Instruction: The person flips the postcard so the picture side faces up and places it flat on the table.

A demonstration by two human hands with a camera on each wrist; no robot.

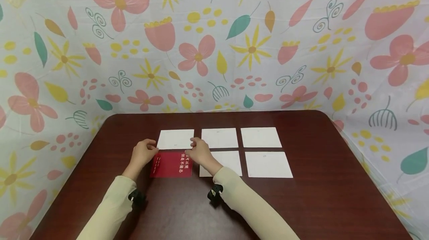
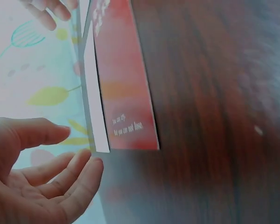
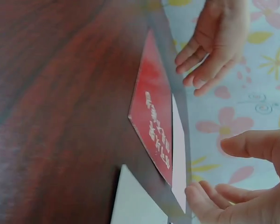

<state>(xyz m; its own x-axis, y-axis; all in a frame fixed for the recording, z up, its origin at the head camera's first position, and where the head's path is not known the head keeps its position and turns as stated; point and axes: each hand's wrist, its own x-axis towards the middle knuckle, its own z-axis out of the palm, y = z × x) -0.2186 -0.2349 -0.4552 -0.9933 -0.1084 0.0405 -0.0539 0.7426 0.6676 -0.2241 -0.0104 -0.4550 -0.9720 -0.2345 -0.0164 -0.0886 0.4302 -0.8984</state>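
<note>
A red card [image 1: 170,169] with white Chinese lettering lies flat at the front left of the table. English words are also printed on the red card [image 2: 126,93] in the left wrist view. My left hand [image 1: 143,154] hovers by its left edge, fingers loosely bent and holding nothing. Over the card's upper right corner is my right hand [image 1: 202,155], with thumb and fingers apart. A gap separates thumb from fingers on the right hand [image 3: 252,186] in its wrist view. Behind the red card lies a white card [image 1: 175,139].
The other white cards lie in two rows: one at back centre [image 1: 219,138], one at back right [image 1: 261,137], one at front right [image 1: 269,164], and one at front centre [image 1: 226,161], partly covered by my right hand. A flowered cloth [image 1: 214,46] hangs behind the dark wooden table [image 1: 321,195].
</note>
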